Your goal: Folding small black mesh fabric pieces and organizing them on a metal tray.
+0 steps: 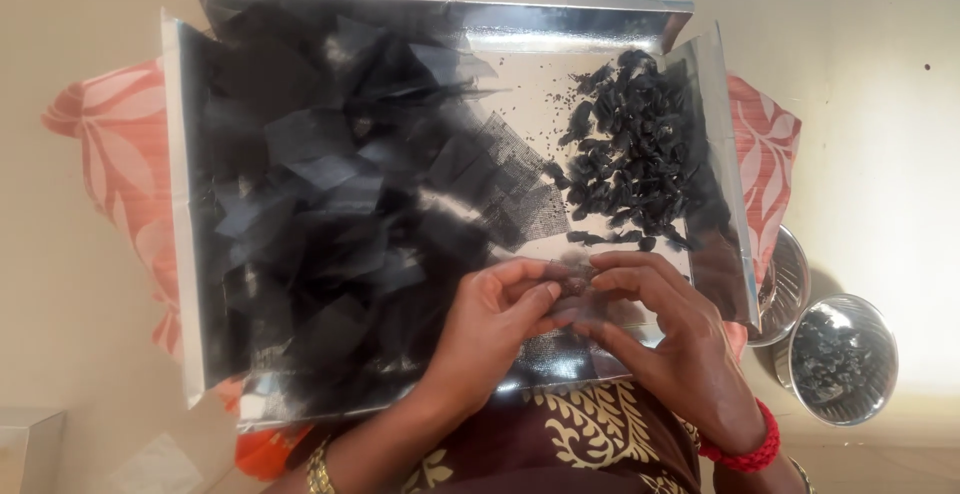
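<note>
A wide shiny metal tray [182,204] rests across my lap. Its left half is covered by a loose heap of black net squares [330,194]. At the right side lies a pile of small black folded pieces [632,159]. Near the tray's front edge my left hand [495,324] and my right hand [665,329] meet fingertip to fingertip, both pinching one small black net piece [572,276] between them. A gold bangle is on my left wrist, a red thread band on my right wrist.
A pink leaf-patterned cloth [100,154] lies under the tray. Two steel bowls stand on the floor at the right: one half hidden by the tray [790,284], one holding dark bits [842,359]. A pale box corner [30,449] shows at bottom left.
</note>
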